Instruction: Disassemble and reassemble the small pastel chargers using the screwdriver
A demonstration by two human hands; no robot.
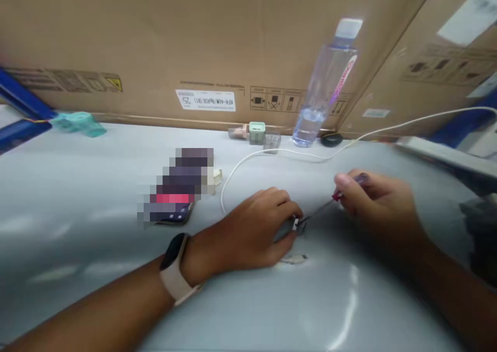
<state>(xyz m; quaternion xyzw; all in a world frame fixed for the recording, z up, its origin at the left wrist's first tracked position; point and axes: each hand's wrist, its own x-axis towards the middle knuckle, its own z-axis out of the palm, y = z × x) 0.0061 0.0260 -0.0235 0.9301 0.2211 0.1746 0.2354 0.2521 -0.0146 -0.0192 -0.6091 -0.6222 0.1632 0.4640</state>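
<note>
My left hand (254,228), with a watch (176,269) on its wrist, rests on the pale surface. Its thumb and forefinger close on a small white-and-grey piece (295,224), too blurred to name. In my right hand (382,204) is a screwdriver (320,210), gripped by its dark handle with a red collar. The thin shaft slants down to the left, and its tip meets the small piece at my left fingertips. Just below my left thumb lies a white cable plug (297,259). A white cable (240,163) passes behind my left hand.
A phone (180,186) lies left, with a small cream block (217,176) beside it. Along the cardboard box (147,41) at the back are a green charger-like block (257,132), a clear bottle (320,93) and a black rounded object (331,140). Teal wrapping (79,123) lies far left.
</note>
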